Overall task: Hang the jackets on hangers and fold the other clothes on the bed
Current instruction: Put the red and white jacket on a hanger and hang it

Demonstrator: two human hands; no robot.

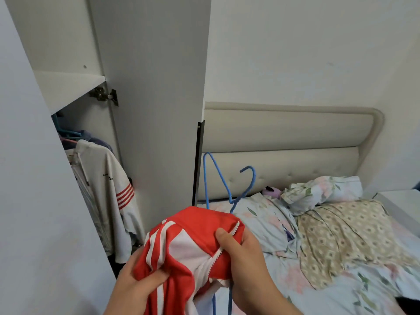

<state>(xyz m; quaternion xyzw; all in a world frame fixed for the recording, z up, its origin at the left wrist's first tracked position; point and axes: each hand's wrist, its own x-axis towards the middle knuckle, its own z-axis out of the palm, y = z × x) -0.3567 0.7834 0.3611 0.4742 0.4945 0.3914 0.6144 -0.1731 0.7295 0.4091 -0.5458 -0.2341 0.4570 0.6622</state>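
Open wardrobe [154, 110] at left, white jacket [106, 178] hanging inside. Rumpled floral bed [341, 258] at right. Low in the middle, between the two, red jacket [195, 226] with white stripes, bunched over a blue hanger [253, 178], seemingly threaded inside. Left hand [136, 280] gripping striped cloth; right hand [245, 258] clutching the zipper edge.

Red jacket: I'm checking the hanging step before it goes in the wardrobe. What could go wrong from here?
1. The jacket is bunched in the left hand and right hand, the hanger tilted and only partly inside; it could slip off one shoulder.
2. The hook sticks up near the door edge and might catch there.
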